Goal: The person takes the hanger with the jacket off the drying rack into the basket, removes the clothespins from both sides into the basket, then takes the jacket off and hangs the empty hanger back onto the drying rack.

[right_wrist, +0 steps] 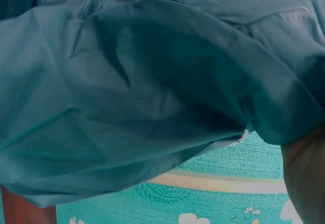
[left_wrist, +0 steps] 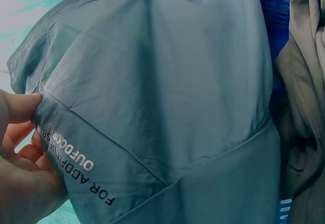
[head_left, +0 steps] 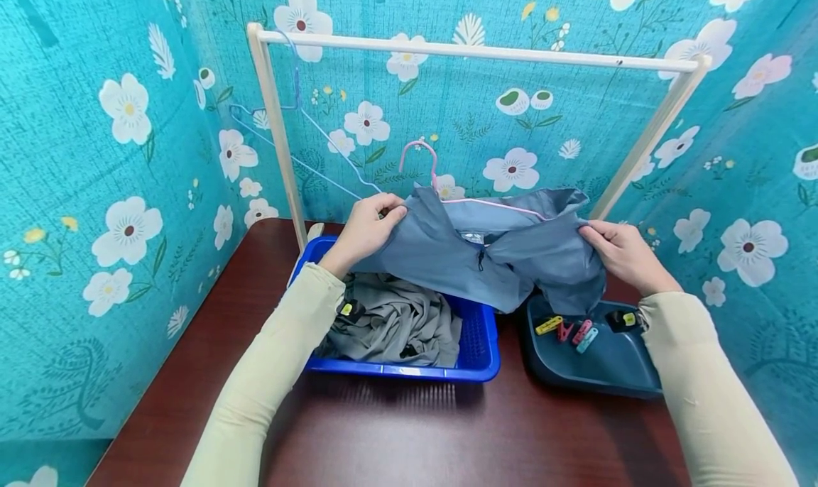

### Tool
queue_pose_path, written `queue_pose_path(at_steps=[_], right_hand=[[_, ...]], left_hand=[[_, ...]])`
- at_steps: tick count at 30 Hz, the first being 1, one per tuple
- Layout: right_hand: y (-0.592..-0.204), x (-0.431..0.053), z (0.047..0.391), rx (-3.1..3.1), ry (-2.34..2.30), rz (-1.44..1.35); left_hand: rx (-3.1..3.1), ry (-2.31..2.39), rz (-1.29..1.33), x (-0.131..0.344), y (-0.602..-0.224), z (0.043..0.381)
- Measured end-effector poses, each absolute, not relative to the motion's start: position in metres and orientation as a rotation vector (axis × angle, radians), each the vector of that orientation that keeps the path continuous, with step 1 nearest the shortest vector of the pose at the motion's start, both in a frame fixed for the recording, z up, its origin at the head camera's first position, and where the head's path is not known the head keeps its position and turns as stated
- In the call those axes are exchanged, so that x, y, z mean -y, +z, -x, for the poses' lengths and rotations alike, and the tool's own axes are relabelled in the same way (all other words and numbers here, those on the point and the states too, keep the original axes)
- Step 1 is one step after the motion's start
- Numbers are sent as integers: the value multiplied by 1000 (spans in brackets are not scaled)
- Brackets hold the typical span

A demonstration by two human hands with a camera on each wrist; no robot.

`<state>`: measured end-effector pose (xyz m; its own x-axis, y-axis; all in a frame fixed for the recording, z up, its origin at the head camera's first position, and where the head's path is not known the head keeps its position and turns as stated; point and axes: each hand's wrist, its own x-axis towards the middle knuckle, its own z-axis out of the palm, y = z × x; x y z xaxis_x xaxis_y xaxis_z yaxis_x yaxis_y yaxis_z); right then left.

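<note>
A grey-blue jacket with a collar, a zip and a dark cord pull is held up over the basket. The pink hanger sits inside it, its hook rising above the neck opening. My left hand pinches one shoulder edge between thumb and fingers; printed lettering shows beside that hand in the left wrist view. On the other side, my right hand grips the opposite shoulder edge, its thumb in front and its other fingers partly hidden. Cloth fills most of the right wrist view.
A wooden rack stands behind, with a blue hanger hooked at its left end. Below are a blue basket of crumpled grey clothes and a dark tray with several clothespins, all on a brown table.
</note>
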<state>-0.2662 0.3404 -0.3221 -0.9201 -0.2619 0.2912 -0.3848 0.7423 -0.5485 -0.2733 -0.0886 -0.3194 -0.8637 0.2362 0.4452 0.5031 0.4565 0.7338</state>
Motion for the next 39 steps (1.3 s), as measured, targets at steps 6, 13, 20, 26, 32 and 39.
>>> queue_pose_path(at_steps=[6,13,20,26,32,39], right_hand=[[-317,-347,263,2854,997,-460],[-318,-349,265,2915,1111,-379],[-320,-350,266,2821,1248,-298],[-321,-349,264,2634,1386,-368],[-323,-340,261,2387,1576,-578],[-320,-329,263,2361,1358,-323]], left_hand=[[2389,-1362,623,87,-319,273],[2345,-1335,624,84,-319,272],[2349,-1324,661,83,-319,269],[2350,-1317,713,82,-318,269],[2364,-1323,707,81,-321,272],[2352,-1346,687,82,-321,273]])
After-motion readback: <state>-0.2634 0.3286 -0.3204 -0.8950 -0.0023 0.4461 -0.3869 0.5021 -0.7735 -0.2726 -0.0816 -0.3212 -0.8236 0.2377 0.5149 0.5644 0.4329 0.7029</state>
